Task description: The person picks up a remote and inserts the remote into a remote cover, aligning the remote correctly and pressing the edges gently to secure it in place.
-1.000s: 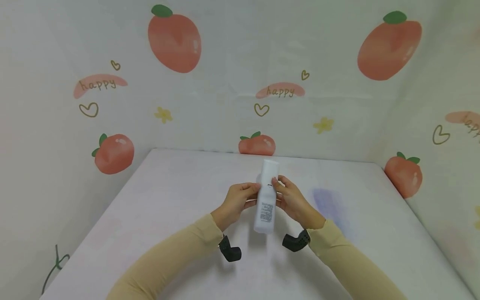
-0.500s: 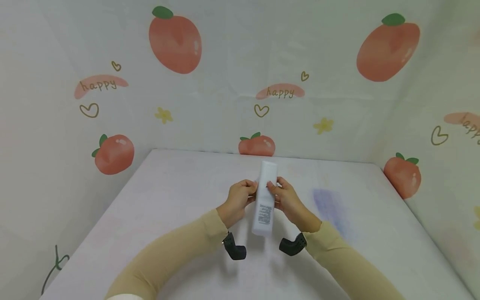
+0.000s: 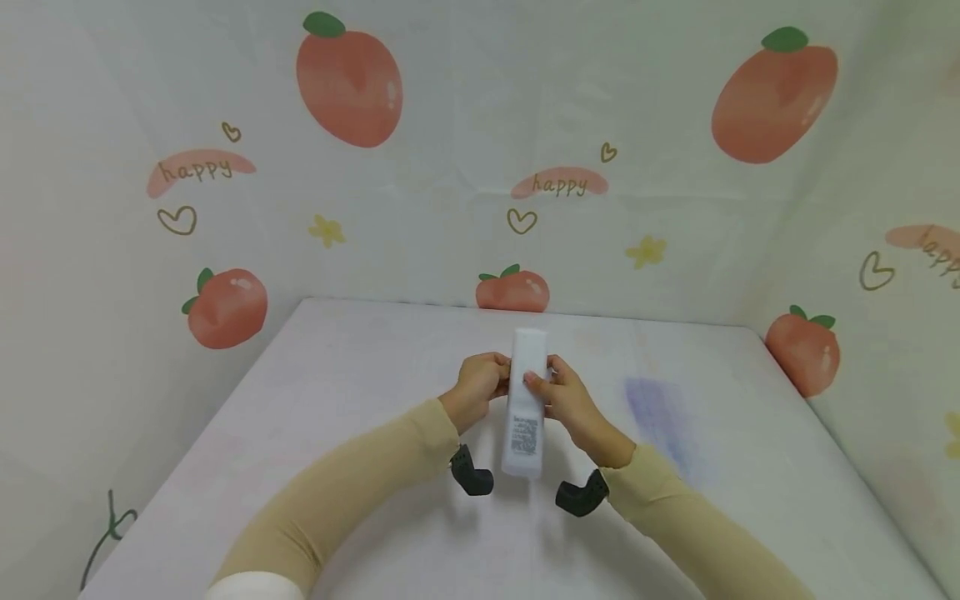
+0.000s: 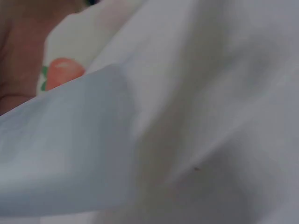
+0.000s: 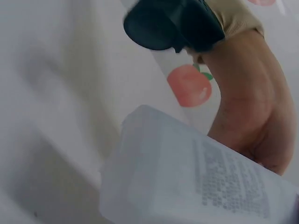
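A white bottle (image 3: 529,354) with a printed block of dark text near its lower end is held above the table, its upper end leaning away. My right hand (image 3: 576,406) grips it from the right, thumb across the front face and fingers behind. From the left, my left hand (image 3: 476,386) holds the other side with curled fingers, their tips partly hidden behind the bottle. The right wrist view shows the text panel on the bottle (image 5: 173,172) close up, with the left hand (image 5: 254,100) beyond it. Only the bottle's plain end (image 4: 74,154) fills the left wrist view.
Under the hands spreads a pale table cover (image 3: 360,358) with a faint purple patch (image 3: 663,417) on the right. A white fruit-printed cloth (image 3: 442,167) hangs behind and at the sides. At lower left is a green cord (image 3: 112,529).
Both hands have shifted the bottle slightly left and toward me, and it stands straighter in view. The right thumb has moved onto its front face; the left thumb has slid toward the back.
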Motion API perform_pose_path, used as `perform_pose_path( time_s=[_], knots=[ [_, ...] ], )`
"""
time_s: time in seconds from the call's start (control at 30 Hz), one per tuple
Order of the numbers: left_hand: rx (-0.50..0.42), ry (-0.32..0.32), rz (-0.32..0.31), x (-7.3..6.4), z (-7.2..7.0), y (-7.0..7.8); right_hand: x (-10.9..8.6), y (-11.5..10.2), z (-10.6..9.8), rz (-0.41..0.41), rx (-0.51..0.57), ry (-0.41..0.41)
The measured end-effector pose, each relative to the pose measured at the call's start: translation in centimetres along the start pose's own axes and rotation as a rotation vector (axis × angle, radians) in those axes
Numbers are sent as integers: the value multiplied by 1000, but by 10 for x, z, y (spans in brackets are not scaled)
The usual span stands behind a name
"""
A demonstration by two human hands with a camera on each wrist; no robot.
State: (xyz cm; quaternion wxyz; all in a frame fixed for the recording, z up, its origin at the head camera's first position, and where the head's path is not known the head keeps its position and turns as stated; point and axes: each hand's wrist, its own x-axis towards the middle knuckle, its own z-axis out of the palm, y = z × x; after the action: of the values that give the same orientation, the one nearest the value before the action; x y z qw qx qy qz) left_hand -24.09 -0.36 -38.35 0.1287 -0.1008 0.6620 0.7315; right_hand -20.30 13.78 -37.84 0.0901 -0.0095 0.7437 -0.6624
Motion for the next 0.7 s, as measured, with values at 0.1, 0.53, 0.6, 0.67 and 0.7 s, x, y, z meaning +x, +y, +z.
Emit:
perform_pose_path(
  time_s=[0.1,0.53,0.6,0.67,0.7],
  knots=[
    [-17,-28,-9,2,0,-5,6,2,-5,12,29,8],
    [123,-263,325,-2,-14,-14,13,1,-20,74,193,-69],
    [189,-282,319,-2,-15,-13,12,1,-20,75,204,-101],
    [256,-286,312,-2,-15,-11,10,0,-20,72,203,-130],
    [282,-287,312,-2,-15,-11,10,0,-19,72,202,-135]
  ],
)
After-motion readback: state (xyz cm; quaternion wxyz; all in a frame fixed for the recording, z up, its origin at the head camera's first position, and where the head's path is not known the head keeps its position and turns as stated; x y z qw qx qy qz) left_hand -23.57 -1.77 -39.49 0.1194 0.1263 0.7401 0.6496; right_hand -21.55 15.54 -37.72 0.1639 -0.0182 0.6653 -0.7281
